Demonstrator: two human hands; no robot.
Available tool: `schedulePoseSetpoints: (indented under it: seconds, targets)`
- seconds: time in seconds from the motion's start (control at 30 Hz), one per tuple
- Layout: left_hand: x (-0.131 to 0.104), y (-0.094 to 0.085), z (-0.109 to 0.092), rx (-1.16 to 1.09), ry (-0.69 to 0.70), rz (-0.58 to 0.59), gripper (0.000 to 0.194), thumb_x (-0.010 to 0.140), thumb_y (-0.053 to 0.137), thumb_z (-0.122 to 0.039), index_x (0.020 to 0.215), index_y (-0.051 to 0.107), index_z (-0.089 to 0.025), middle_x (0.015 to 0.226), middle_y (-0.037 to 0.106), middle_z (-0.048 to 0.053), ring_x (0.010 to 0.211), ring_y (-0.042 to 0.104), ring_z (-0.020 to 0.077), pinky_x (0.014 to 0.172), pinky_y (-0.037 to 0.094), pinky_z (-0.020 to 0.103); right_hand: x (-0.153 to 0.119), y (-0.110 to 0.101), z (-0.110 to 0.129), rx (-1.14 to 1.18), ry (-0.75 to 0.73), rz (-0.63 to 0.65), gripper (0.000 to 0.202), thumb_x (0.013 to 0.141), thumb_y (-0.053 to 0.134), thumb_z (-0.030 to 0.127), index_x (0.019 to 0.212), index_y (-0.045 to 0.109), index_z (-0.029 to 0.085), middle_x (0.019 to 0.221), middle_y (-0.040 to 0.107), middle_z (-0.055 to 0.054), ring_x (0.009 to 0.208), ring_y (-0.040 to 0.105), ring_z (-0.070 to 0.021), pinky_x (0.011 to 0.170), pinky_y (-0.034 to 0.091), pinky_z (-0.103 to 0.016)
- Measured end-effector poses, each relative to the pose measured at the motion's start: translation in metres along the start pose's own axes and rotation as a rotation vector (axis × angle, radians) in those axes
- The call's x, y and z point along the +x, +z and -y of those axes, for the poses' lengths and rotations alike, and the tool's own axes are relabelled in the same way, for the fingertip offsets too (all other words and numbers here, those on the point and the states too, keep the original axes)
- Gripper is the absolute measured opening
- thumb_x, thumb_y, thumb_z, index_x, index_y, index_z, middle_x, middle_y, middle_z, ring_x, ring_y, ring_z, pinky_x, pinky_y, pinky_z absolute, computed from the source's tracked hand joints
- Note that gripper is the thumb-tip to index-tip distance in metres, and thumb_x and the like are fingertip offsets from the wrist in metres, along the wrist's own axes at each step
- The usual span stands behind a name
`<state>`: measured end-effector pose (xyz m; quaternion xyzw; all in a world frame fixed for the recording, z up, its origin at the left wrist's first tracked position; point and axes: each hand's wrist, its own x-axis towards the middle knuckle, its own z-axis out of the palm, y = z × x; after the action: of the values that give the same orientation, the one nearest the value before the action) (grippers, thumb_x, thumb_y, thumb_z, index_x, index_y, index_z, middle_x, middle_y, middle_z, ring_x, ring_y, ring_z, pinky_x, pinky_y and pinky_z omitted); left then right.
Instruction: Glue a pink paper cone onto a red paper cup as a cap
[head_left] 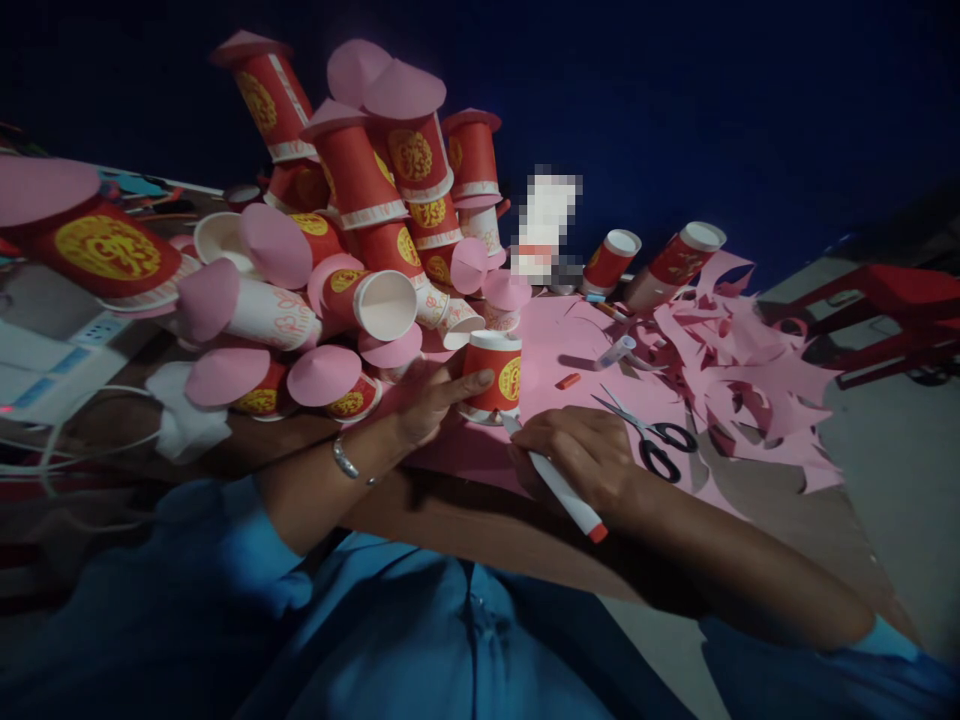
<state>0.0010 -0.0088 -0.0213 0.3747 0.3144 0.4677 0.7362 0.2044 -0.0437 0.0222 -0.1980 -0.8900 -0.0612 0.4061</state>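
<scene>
Leaning over a brown table [480, 520] spread with pink paper [544, 345], beside heaped cups [367, 185]. Clamping a red cup [496, 398] on end above the paper, left fingers and thumb [427, 405] around its side (quite smart, with gold emblem and pale rims). Pinching a white marker [564, 495] in the right hand [581, 450], apparently working at the lower rim. Calls for a steady cup, light tip.

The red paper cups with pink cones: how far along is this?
Many cone-topped paper cups at left already look done. The left hand holds a coneless red cup with gold print; the right hand has a white marker near its lower rim. That cup and the coneless red paper cups at back right seem left.
</scene>
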Motion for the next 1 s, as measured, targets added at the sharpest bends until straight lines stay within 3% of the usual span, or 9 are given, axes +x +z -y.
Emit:
schedulePoseSetpoints:
  seconds: [0.23, 1.0]
  targets:
    - [0.0016, -0.0029, 0.003, 0.015, -0.014, 0.027, 0.077, 0.071, 0.092, -0.054, 0.136, 0.065, -0.021, 0.111, 0.077, 0.008, 0.105, 0.072, 0.0295, 0.087, 0.058, 0.039, -0.0006, 0.0, -0.0017, 0.0, -0.01, 0.014, 0.009, 0.095, 0.065, 0.008, 0.092, 0.064, 0.016, 0.071, 0.07, -0.001, 0.06, 0.065, -0.0113, 0.057, 0.054, -0.023]
    - [-0.0008, -0.0028, 0.0021, 0.076, 0.034, 0.008, 0.072, 0.074, 0.091, -0.053, 0.134, 0.067, -0.02, 0.114, 0.079, 0.009, 0.114, 0.071, 0.0308, 0.096, 0.056, 0.04, 0.0009, -0.0045, -0.0019, -0.002, 0.031, 0.041, 0.009, 0.097, 0.064, 0.007, 0.095, 0.062, 0.016, 0.073, 0.072, 0.0, 0.06, 0.066, -0.0112, 0.057, 0.051, -0.023]
